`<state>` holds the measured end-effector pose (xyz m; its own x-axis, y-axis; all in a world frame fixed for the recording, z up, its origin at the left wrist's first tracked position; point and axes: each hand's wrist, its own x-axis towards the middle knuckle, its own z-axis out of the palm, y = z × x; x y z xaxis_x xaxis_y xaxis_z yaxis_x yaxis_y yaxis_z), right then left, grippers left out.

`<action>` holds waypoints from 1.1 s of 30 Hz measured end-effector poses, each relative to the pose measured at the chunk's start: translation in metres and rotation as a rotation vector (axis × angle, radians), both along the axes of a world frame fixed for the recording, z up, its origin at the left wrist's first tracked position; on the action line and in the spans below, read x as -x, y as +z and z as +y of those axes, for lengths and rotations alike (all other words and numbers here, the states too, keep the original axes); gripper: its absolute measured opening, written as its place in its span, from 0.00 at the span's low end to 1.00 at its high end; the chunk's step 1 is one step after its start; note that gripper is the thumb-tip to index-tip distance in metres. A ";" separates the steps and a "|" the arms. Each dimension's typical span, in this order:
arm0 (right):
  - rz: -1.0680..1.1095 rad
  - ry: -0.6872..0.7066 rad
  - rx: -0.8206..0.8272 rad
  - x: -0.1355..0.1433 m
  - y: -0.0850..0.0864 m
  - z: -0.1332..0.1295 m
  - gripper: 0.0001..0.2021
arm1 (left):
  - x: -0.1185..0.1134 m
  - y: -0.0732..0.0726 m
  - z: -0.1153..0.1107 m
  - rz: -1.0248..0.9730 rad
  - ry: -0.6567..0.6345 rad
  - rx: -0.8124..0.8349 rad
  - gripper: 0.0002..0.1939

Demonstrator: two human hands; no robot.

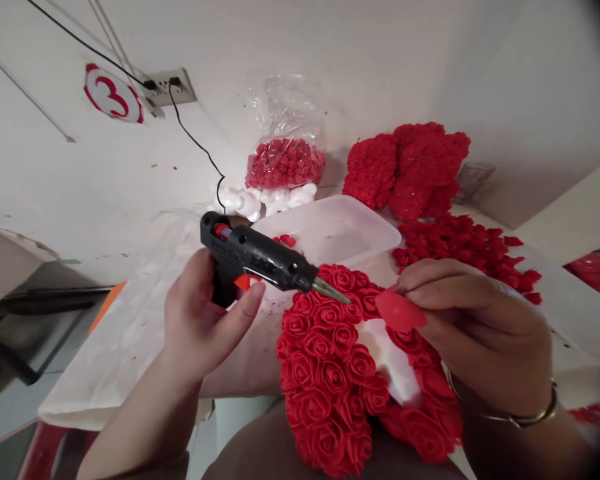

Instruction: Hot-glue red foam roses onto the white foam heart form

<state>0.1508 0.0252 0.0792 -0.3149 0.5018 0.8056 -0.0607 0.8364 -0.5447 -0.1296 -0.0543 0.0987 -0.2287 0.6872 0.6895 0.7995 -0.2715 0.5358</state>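
My left hand [200, 313] is closed round the grip of a black hot glue gun [265, 257], its thumb by the orange trigger. The gun's metal nozzle points right and slightly down, over the roses. Between the fingertips of my right hand [480, 327] is a red foam rose [400, 312], its smooth back turned toward me. Below both hands, on my lap, rests a white foam form [393, 363] largely covered with red foam roses [325, 373]. A bare white patch shows on it, under the held rose. A bracelet circles my right wrist.
A translucent plastic tray [340, 230] stands on the covered table with a few red bits inside. Behind it are white foam shapes [245, 202] and a bag of red roses [286, 163]. Rose-covered shapes [410, 167] and loose roses [460, 250] lie right. A cord [195, 137] runs to the wall socket.
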 end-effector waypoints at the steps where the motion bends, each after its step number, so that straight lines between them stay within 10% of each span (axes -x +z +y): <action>1: -0.007 -0.009 -0.004 0.000 0.000 0.000 0.20 | -0.002 0.000 0.001 0.037 -0.041 -0.020 0.14; 33: -0.032 -0.072 -0.026 0.005 0.005 -0.001 0.16 | -0.024 0.004 0.011 0.260 0.039 -0.077 0.15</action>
